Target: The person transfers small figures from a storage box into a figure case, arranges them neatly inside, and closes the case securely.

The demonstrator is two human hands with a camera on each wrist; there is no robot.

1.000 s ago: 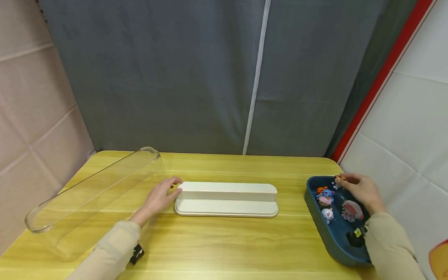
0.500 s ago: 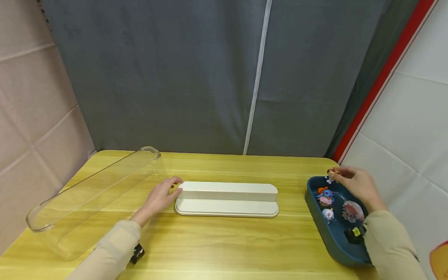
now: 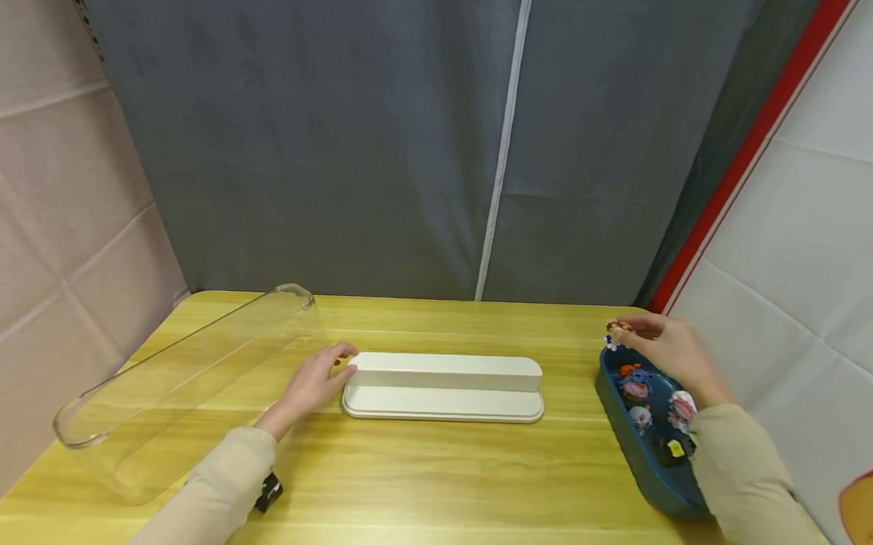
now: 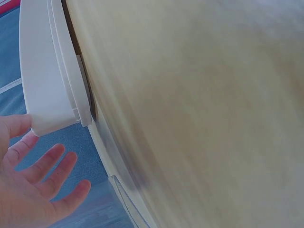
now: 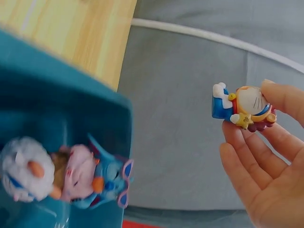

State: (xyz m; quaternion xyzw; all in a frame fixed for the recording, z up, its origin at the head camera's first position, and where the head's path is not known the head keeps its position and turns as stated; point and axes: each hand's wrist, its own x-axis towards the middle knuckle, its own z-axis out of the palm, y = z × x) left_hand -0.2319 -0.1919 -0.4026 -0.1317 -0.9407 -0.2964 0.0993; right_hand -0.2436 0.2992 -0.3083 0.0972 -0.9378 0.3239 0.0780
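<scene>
A small toy figurine with blue legs, a whiskered white face and a yellow star is pinched between the thumb and fingers of my right hand. It is just above the far left rim of a dark blue bin. Inside the bin lie a blue figurine, a pink one, a white fluffy one and others. At the table's middle, my left hand touches the left end of a white stepped stand with thumb and forefinger, its other fingers spread.
A long transparent cover lies slantwise on the wooden table at the left. Grey curtain hangs behind the table. White cloth with a red border hangs close beside the bin on the right.
My right hand has raised the figurine out of the bin and moved left with it to the far left rim. My left hand and the stand have stayed in place.
</scene>
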